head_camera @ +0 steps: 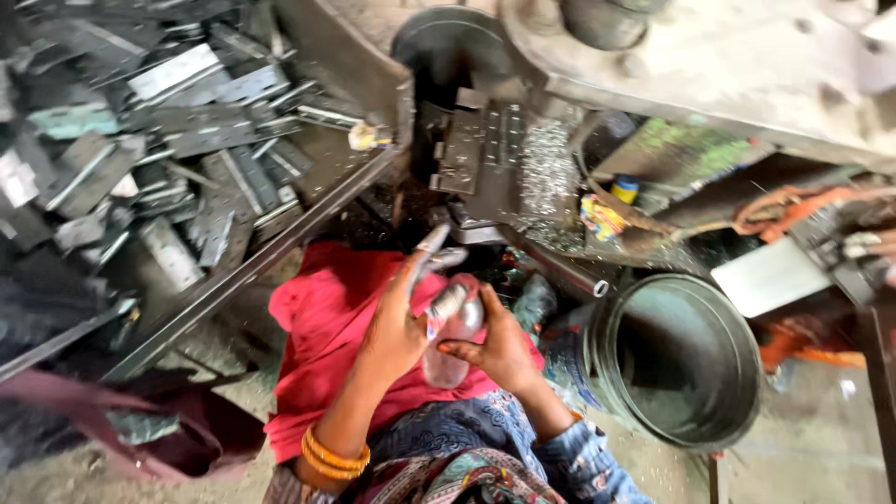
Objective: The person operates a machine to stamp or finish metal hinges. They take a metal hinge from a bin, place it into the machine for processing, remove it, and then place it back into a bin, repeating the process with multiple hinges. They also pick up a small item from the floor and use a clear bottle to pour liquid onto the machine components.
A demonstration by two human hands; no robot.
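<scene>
My left hand [403, 317] and my right hand [501, 347] meet over my lap, both closed around a small clear plastic bottle [450, 350]. The left hand, with orange bangles [333, 455] on its wrist, grips the bottle's top end, its fingers grey with grime. From below, the right hand supports the bottle's body. Under the hands lies a red cloth [327, 345] spread over my lap. The picture is blurred, so the bottle's cap is hard to make out.
A heap of flat grey metal plates [177, 140] fills a tray at the left. A metal press machine [485, 140] with shavings stands ahead. A round dark metal bucket [677, 359] sits at the right. Another person's hand [877, 247] shows at the far right edge.
</scene>
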